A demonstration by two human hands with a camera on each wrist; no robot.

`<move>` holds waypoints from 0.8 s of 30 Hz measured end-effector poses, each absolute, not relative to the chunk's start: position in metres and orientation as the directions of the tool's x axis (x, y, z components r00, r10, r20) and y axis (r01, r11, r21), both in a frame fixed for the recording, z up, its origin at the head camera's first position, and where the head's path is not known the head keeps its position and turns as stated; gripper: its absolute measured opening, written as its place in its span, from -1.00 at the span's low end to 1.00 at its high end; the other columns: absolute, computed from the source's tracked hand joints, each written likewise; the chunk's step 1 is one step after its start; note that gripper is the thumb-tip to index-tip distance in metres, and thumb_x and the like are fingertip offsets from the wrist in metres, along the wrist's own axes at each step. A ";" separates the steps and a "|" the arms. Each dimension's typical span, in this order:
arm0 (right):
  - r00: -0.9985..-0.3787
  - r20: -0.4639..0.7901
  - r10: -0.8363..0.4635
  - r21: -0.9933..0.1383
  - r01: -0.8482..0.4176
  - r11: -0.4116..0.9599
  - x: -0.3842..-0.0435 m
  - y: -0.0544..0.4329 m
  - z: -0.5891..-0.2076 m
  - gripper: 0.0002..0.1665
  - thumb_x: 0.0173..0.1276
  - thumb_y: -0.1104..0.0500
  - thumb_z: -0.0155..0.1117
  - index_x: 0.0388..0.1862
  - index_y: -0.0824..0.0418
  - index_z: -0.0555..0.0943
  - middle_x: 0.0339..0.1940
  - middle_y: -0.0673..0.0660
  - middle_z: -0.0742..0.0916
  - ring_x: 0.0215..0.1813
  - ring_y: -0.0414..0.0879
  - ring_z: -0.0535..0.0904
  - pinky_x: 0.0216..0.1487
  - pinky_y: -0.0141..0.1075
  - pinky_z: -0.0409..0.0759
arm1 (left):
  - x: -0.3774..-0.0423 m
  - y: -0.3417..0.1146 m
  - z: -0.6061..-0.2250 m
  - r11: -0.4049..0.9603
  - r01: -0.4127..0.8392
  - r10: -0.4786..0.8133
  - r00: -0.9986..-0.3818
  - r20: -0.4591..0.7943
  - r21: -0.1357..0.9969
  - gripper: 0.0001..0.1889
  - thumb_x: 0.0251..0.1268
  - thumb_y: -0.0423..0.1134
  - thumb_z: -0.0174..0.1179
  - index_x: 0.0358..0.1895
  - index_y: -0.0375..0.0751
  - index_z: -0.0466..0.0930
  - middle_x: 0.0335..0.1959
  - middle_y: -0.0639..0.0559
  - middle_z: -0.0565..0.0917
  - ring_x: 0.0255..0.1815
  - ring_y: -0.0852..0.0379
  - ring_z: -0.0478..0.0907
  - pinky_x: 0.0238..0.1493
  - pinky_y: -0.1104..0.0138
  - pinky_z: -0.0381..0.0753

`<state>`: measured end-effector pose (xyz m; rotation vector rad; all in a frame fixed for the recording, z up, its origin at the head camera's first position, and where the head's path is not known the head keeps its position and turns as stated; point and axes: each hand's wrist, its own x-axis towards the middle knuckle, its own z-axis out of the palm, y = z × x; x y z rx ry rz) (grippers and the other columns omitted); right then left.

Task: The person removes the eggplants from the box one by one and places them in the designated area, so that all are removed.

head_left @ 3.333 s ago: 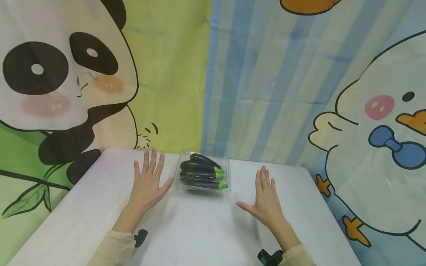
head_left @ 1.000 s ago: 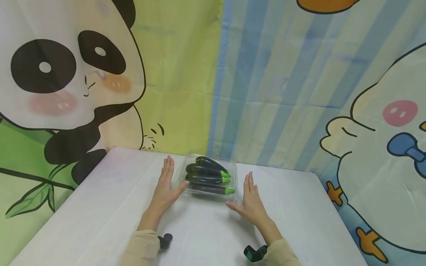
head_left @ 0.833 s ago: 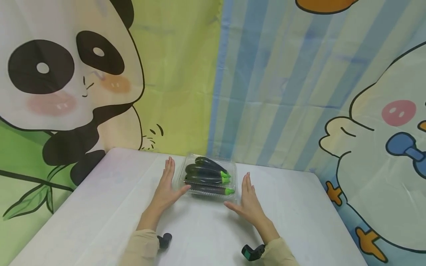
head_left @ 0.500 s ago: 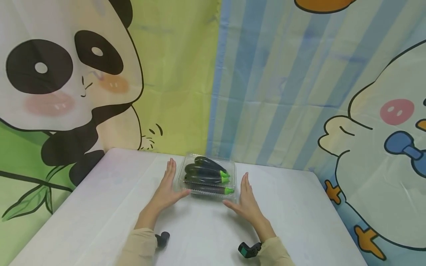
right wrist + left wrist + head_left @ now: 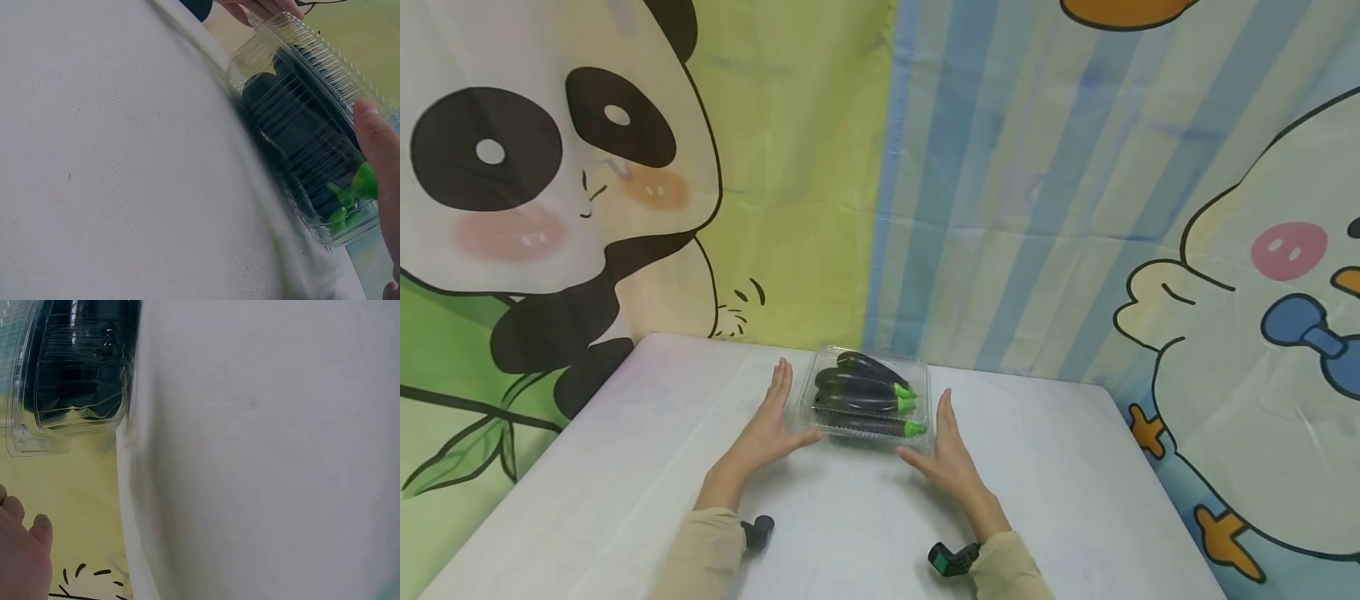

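Observation:
A clear plastic clamshell box (image 5: 922, 382) of dark eggplants (image 5: 859, 400) with bright green stem ends sits at the table's far side. My left hand (image 5: 766, 435) is by its left side, fingers extended and thumb pointing to its front left corner. At the right side, my right hand (image 5: 951, 460) has straight fingers right at the box's edge, thumb toward the front. In the right wrist view the right thumb (image 5: 375, 140) overlaps the lid. The left wrist view shows part of the left hand (image 5: 22, 559), a visible gap from the box (image 5: 22, 440).
The white table (image 5: 842, 533) ends just behind the box, where a printed cloth backdrop (image 5: 790, 167) with a panda and a chick hangs. Small black devices are worn at the left wrist (image 5: 760, 532) and the right wrist (image 5: 953, 559).
Since the earliest frame both hands have come inward to either side of the box, and the left fingers have drawn together. In the last second the right hand has edged left to the box.

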<state>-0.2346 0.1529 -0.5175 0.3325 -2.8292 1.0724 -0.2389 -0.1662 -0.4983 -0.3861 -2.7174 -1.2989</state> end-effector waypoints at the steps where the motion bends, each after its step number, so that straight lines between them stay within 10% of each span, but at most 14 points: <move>1: -0.972 0.165 -0.166 -0.647 -0.234 0.726 -0.235 0.153 -0.518 0.49 0.03 -0.36 0.37 0.53 0.20 -0.41 0.58 0.19 -0.21 0.57 0.17 -0.17 0.51 0.10 0.07 | -0.239 -0.166 -0.498 0.601 0.271 0.183 -0.962 0.200 0.752 0.37 -0.16 0.25 0.43 0.49 0.14 -0.56 0.55 0.06 -0.48 0.56 -0.16 -0.38 0.48 -0.19 -0.12; 24: -0.955 0.243 -0.170 -0.679 -0.293 0.673 -0.240 0.148 -0.535 0.37 0.09 -0.33 0.34 0.55 0.20 -0.26 0.59 0.15 -0.12 0.58 0.11 -0.13 0.54 0.04 -0.01 | -0.252 -0.164 -0.522 0.563 0.260 0.218 -0.962 0.163 0.784 0.33 -0.12 0.11 0.46 0.53 -0.07 -0.45 0.56 -0.13 -0.31 0.56 -0.20 -0.26 0.51 -0.11 -0.10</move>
